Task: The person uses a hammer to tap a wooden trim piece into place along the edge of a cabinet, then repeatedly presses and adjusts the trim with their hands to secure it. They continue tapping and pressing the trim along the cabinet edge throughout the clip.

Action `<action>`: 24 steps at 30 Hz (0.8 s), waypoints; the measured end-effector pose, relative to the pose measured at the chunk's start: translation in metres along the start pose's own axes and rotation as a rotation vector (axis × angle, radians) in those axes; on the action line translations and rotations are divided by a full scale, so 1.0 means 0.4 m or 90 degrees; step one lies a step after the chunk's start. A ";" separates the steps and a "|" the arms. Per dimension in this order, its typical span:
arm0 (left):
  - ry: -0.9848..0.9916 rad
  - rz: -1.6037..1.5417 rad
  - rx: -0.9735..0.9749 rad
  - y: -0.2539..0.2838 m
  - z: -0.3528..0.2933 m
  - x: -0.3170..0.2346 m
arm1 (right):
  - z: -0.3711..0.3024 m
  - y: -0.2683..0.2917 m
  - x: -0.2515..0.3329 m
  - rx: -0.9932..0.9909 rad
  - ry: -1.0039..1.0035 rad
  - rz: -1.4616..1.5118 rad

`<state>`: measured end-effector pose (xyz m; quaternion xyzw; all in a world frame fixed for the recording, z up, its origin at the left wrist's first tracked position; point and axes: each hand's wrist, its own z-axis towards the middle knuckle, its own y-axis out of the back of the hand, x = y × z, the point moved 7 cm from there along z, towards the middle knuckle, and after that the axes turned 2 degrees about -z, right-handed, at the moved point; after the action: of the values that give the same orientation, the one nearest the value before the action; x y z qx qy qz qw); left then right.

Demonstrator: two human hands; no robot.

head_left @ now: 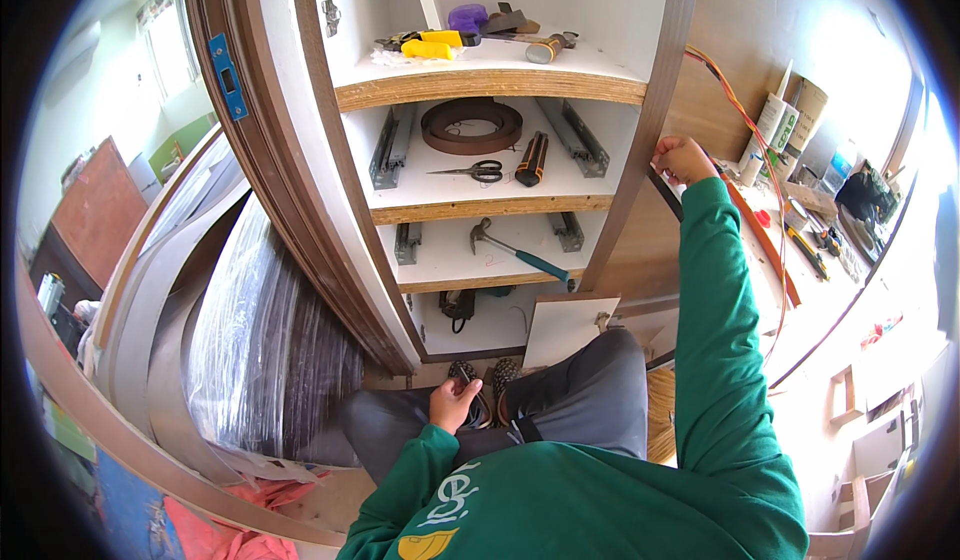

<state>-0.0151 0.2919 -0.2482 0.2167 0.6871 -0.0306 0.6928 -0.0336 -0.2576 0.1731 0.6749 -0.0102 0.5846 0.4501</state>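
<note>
My left hand point(455, 405) is closed near my lap, thumb against curled fingers. Whatever may be in it is too small to name. Stretched out to the right, my right hand point(686, 160) has its fingers pinched together at the left edge of the worktop point(755, 260), beside a dark strip. Its fingertips hide anything between them. Ahead stands a cabinet with white shelves. A claw hammer point(515, 251) with a teal handle lies on a lower shelf. Above it are scissors point(472, 171), a black-and-orange tool point(532, 160) and a brown roll of edge banding point(471, 126).
Drawer slides point(572, 138) line the shelf sides. The top shelf holds yellow-handled tools point(430, 46) and a purple item point(467, 18). Orange wires point(740, 110) hang over the worktop near sealant tubes point(768, 130). A plastic-wrapped stack point(265, 340) stands left, beyond the door frame point(260, 150).
</note>
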 end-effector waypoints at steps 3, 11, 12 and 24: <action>0.000 0.018 0.004 -0.001 0.000 -0.009 | 0.010 -0.002 -0.004 0.016 0.015 -0.005; -0.029 0.020 -0.013 -0.002 -0.004 -0.025 | 0.022 -0.006 -0.012 0.017 0.003 -0.032; -0.011 0.011 -0.002 -0.003 -0.003 -0.019 | 0.020 -0.008 -0.009 0.019 0.003 -0.028; -0.004 0.048 0.004 0.012 -0.014 -0.036 | -0.002 0.006 -0.013 -0.073 -0.064 0.124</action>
<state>-0.0194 0.2944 -0.2328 0.2446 0.6765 -0.0076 0.6946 -0.0372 -0.2613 0.1702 0.6726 -0.1313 0.5893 0.4280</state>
